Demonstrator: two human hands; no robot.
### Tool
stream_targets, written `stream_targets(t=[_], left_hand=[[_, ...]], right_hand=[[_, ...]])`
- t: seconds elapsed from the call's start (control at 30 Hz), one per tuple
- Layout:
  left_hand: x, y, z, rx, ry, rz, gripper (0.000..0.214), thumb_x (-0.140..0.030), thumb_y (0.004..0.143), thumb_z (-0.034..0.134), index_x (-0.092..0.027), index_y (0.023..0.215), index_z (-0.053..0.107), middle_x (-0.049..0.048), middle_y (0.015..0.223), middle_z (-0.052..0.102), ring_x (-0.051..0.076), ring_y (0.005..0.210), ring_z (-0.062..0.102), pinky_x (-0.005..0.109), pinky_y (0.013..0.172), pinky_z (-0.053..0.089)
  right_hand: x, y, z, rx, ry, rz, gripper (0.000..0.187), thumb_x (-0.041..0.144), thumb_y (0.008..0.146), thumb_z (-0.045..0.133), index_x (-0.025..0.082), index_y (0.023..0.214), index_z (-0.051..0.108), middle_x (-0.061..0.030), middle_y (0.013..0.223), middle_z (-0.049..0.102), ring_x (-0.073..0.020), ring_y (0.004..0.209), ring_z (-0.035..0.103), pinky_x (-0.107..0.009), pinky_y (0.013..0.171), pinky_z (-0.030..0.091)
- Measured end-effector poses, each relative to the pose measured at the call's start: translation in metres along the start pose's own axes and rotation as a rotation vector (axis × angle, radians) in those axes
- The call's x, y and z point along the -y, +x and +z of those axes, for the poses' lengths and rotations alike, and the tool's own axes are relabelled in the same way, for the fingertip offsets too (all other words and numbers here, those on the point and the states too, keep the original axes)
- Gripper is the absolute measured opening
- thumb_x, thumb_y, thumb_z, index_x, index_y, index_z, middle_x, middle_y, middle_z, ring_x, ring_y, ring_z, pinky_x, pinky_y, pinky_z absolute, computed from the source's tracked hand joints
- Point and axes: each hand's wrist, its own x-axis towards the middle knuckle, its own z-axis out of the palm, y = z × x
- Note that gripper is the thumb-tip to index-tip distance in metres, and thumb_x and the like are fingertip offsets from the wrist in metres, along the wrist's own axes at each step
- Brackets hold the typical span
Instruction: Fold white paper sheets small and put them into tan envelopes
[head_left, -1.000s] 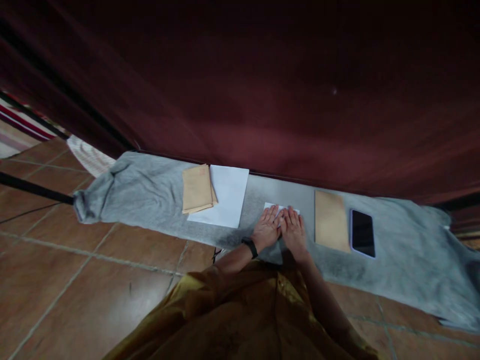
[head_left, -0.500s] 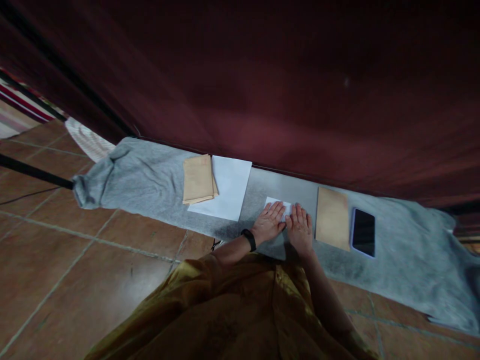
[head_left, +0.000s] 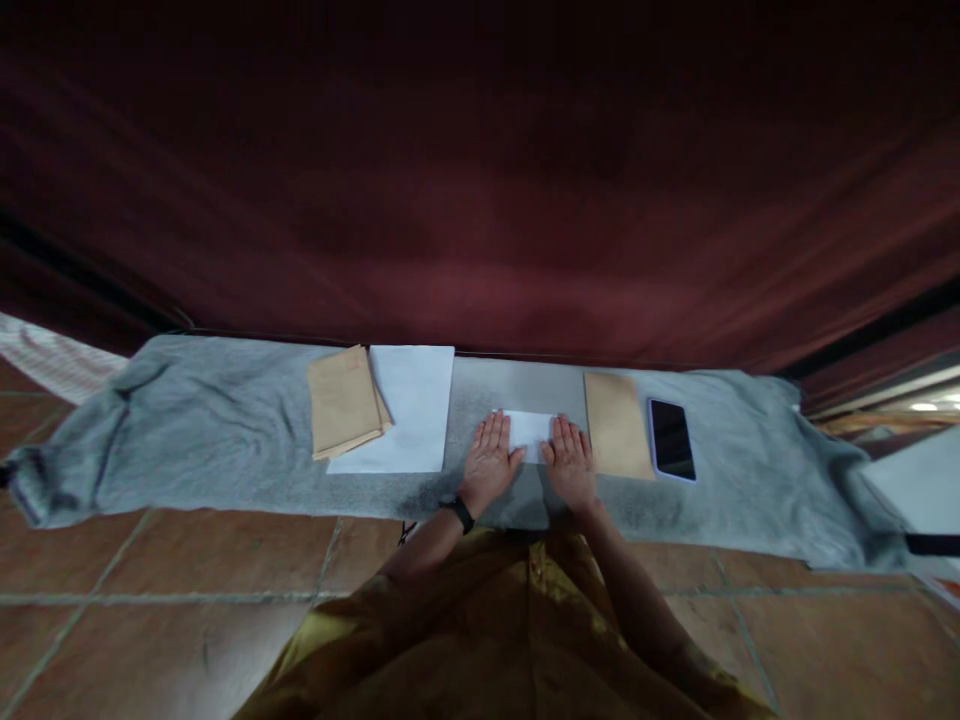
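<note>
A small, faint mark sits near the top of the stack of flat tan papers (head_left: pixel 345 405), but it is too blurry to read. Both hands are open and flat, palms down, with the fingers lying nearly side by side and the thumbs sticking out toward each other. The left hand (head_left: pixel 491 462) presses on the left end of a small white rectangle of paper (head_left: pixel 529 428), and the right hand (head_left: pixel 570 462) presses on its right end. The white middle shows between them. The small paper lies on the long surface covered with soft grey cloth (head_left: pixel 225 430), right in front of the person. A black band (head_left: pixel 457 513) goes around the left wrist. Over to the left, the tan stack lies a bit crooked, partly on top of a big white sheet of paper (head_left: pixel 412 410). Just beside the right hand is one flat tan paper rectangle (head_left: pixel 619 425). I cannot tell if the tan papers have anything inside. Next to that one lies a black-screened phone with a light purple edge (head_left: pixel 673 440).
</note>
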Motion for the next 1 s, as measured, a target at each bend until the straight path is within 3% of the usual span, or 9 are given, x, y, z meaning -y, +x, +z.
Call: stream_targets(t=[0.17, 0.27, 0.37, 0.67, 1.0], left_hand=[[0.007, -0.001, 0.002, 0.004, 0.052, -0.029, 0.065, -0.041, 0.105, 0.034, -0.002, 0.158, 0.032, 0.0208, 0.165, 0.034, 0.029, 0.156, 0.027, 0.049, 0.127, 0.028], [0.01, -0.001, 0.005, 0.019, 0.073, -0.005, 0.061, -0.029, 0.103, 0.033, -0.001, 0.158, 0.033, 0.02, 0.165, 0.034, 0.029, 0.157, 0.025, 0.048, 0.127, 0.027], [0.012, -0.001, 0.008, 0.02, 0.086, 0.013, 0.06, -0.018, 0.1, 0.031, -0.003, 0.158, 0.034, 0.0185, 0.165, 0.035, 0.028, 0.157, 0.025, 0.049, 0.127, 0.028], [0.009, -0.001, 0.007, -0.059, 0.05, -0.01, 0.062, -0.037, 0.105, 0.032, -0.003, 0.157, 0.036, 0.0206, 0.163, 0.038, 0.03, 0.155, 0.03, 0.052, 0.125, 0.029], [0.011, -0.01, 0.003, -0.074, 0.059, -0.047, 0.067, -0.047, 0.106, 0.034, -0.003, 0.157, 0.036, 0.0216, 0.162, 0.039, 0.03, 0.154, 0.032, 0.051, 0.125, 0.029]], right_hand=[[0.031, 0.01, 0.001, -0.024, 0.032, 0.06, 0.057, 0.032, 0.108, 0.033, 0.002, 0.156, 0.039, -0.0241, 0.16, 0.042, -0.0322, 0.15, 0.038, -0.053, 0.121, 0.032], [0.056, 0.017, 0.004, 0.039, 0.085, -0.074, 0.054, 0.029, 0.107, 0.037, 0.006, 0.155, 0.042, -0.0197, 0.159, 0.045, -0.0279, 0.151, 0.038, -0.049, 0.123, 0.033], [0.065, 0.017, 0.006, 0.076, 0.086, -0.117, 0.053, 0.031, 0.107, 0.042, 0.009, 0.155, 0.043, -0.0182, 0.158, 0.048, -0.0243, 0.15, 0.04, -0.045, 0.123, 0.034], [0.035, 0.012, -0.001, 0.088, -0.003, -0.057, 0.054, 0.036, 0.108, 0.04, 0.012, 0.157, 0.041, -0.0155, 0.16, 0.044, -0.0257, 0.149, 0.041, -0.047, 0.122, 0.033], [0.025, 0.014, 0.001, 0.047, -0.018, -0.028, 0.054, 0.036, 0.108, 0.039, 0.012, 0.156, 0.042, -0.0155, 0.159, 0.046, -0.0277, 0.148, 0.043, -0.048, 0.121, 0.031]])
